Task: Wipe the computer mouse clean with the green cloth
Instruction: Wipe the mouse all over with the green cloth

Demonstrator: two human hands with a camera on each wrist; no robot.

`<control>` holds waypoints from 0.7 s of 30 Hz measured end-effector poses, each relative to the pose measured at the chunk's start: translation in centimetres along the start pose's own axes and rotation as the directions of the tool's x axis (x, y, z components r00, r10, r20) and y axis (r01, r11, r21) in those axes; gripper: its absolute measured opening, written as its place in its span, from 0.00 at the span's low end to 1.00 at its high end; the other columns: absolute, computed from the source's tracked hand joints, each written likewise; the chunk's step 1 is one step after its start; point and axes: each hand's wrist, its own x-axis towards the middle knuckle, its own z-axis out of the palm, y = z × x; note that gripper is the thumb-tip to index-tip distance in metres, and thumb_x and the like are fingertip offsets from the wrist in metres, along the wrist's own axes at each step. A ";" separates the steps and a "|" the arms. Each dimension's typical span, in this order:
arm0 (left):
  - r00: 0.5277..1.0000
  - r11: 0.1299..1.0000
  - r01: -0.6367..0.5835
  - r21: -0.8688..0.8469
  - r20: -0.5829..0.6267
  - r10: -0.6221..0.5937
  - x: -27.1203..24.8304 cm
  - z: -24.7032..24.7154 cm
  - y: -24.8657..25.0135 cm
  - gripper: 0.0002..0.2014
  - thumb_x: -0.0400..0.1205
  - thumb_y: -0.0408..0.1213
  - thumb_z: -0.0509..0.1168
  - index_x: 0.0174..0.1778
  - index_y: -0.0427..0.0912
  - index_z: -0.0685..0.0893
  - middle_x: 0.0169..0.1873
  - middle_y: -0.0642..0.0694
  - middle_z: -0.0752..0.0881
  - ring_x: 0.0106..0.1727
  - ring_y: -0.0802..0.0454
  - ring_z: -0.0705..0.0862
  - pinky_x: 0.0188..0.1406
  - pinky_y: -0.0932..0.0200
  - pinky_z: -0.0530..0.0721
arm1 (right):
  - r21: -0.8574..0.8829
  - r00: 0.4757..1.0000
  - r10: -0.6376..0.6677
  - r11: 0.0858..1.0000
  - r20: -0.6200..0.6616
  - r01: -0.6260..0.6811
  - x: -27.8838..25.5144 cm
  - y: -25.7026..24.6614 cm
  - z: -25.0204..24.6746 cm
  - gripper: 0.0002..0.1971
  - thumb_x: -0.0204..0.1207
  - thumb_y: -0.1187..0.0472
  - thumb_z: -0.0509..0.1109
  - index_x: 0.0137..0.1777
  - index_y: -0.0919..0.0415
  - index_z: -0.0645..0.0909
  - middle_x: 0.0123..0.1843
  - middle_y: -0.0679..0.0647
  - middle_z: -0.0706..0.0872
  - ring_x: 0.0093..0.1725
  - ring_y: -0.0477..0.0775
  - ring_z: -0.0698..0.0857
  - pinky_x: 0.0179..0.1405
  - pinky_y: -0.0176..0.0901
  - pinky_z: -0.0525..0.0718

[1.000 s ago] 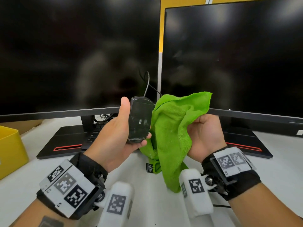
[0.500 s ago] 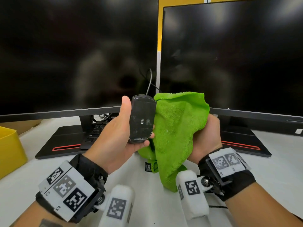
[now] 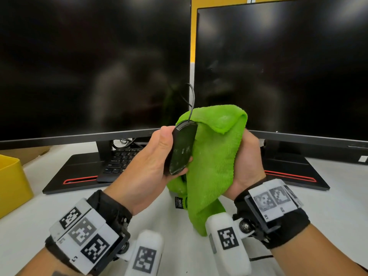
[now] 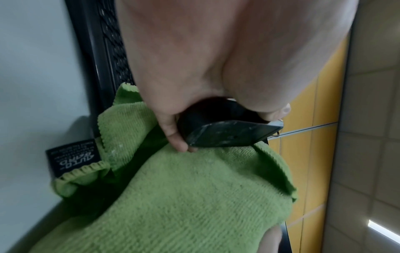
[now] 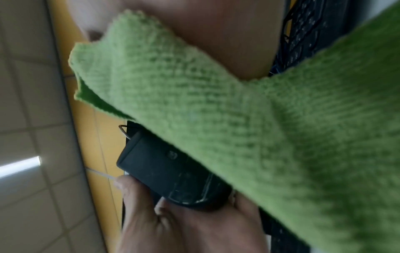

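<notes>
Clasping the smooth black mouse [image 3: 182, 147], the left hand [image 3: 148, 168] meets fuzzy green cloth [image 3: 214, 156] bunched in the right hand [image 3: 247, 162].

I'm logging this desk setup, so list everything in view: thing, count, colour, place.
computer mouse: 1, black, corded, underside towards the camera, held above the desk
green cloth: 1, wrapped against the mouse's right side, black label hanging low
monitors: 2, black, screens dark, side by side at the back
keyboard: 1, black, on the left monitor's base
bin: 1, yellow, left edge
desk: 1, white
left hand: grips the mouse
right hand: grips the cloth
</notes>
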 end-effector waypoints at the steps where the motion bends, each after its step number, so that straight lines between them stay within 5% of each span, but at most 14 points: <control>1: 1.000 1.000 -0.011 0.003 0.002 0.011 0.0 0.0 0.0 0.33 0.73 0.69 0.62 0.71 0.58 0.85 0.70 0.43 0.89 0.70 0.39 0.89 0.72 0.43 0.87 | 0.056 0.999 -0.013 0.998 -0.031 0.015 0.2 -0.1 -0.4 0.26 0.84 0.43 0.61 0.37 0.60 0.92 0.39 0.59 0.92 0.39 0.57 0.93 0.45 0.48 0.93; 4: 0.999 0.999 -0.039 0.002 -0.001 0.039 0.1 0.1 0.3 0.35 0.72 0.71 0.61 0.73 0.60 0.84 0.70 0.39 0.87 0.65 0.42 0.91 0.69 0.44 0.88 | 0.161 0.998 0.005 0.987 -0.064 0.006 0.2 -0.5 -0.6 0.19 0.72 0.47 0.66 0.32 0.61 0.88 0.33 0.61 0.90 0.28 0.58 0.91 0.28 0.46 0.92; 6: 0.998 0.998 -0.056 0.019 0.007 0.056 0.1 0.1 0.3 0.34 0.75 0.75 0.62 0.72 0.61 0.84 0.69 0.39 0.88 0.64 0.43 0.90 0.69 0.44 0.88 | 0.080 0.995 0.093 0.993 -0.022 -0.091 0.4 0.2 -0.6 0.22 0.67 0.49 0.65 0.45 0.66 0.92 0.48 0.68 0.92 0.43 0.65 0.93 0.47 0.56 0.94; 8: 0.997 0.996 -0.073 0.042 0.014 0.072 0.2 0.1 0.2 0.35 0.74 0.75 0.61 0.73 0.61 0.84 0.67 0.43 0.90 0.66 0.46 0.90 0.71 0.43 0.87 | -0.025 0.972 0.237 0.971 -0.007 -0.237 0.4 1.2 -0.1 0.30 0.74 0.51 0.67 0.73 0.69 0.82 0.72 0.71 0.79 0.70 0.70 0.80 0.82 0.65 0.74; 9: 0.997 0.995 -0.081 0.049 0.011 0.081 0.2 0.1 0.1 0.35 0.75 0.74 0.61 0.74 0.59 0.84 0.68 0.45 0.90 0.69 0.46 0.89 0.72 0.43 0.86 | -0.027 0.964 0.267 0.963 -0.002 -0.267 0.3 1.5 0.1 0.36 0.76 0.50 0.69 0.82 0.69 0.74 0.79 0.70 0.74 0.77 0.71 0.74 0.87 0.69 0.64; 10: 0.996 0.995 -0.090 0.048 0.008 0.090 0.2 0.0 0.1 0.35 0.78 0.72 0.60 0.76 0.56 0.83 0.70 0.45 0.90 0.72 0.45 0.88 0.74 0.41 0.84 | -0.020 0.960 0.280 0.960 0.012 -0.280 0.4 1.8 0.2 0.37 0.75 0.49 0.73 0.82 0.69 0.75 0.81 0.71 0.74 0.80 0.74 0.74 0.86 0.73 0.65; 13: 0.994 0.992 -0.114 0.052 0.008 0.113 0.1 -0.1 -0.2 0.35 0.81 0.69 0.60 0.77 0.48 0.82 0.73 0.39 0.87 0.78 0.39 0.83 0.82 0.34 0.76 | -0.034 0.979 0.204 0.978 -0.016 -0.205 0.6 1.7 -0.1 0.28 0.71 0.52 0.79 0.68 0.67 0.87 0.64 0.72 0.86 0.61 0.72 0.87 0.72 0.72 0.83; 16: 0.992 0.988 -0.123 0.092 0.004 0.123 0.0 0.0 -0.3 0.31 0.84 0.66 0.60 0.76 0.50 0.84 0.72 0.41 0.89 0.77 0.41 0.84 0.82 0.33 0.76 | -0.069 0.992 0.127 0.990 0.017 -0.126 0.2 1.5 -0.3 0.40 0.71 0.54 0.80 0.82 0.66 0.74 0.73 0.72 0.77 0.69 0.73 0.78 0.80 0.77 0.72; 21: 0.989 0.971 -0.146 0.188 -0.001 0.149 -0.2 0.3 0.1 0.28 0.84 0.58 0.58 0.77 0.50 0.81 0.67 0.48 0.91 0.72 0.49 0.88 0.77 0.42 0.83 | -0.154 0.990 0.074 0.987 0.120 -0.055 -0.2 1.9 0.9 0.49 0.60 0.53 0.90 0.78 0.71 0.73 0.65 0.68 0.81 0.67 0.70 0.79 0.76 0.75 0.77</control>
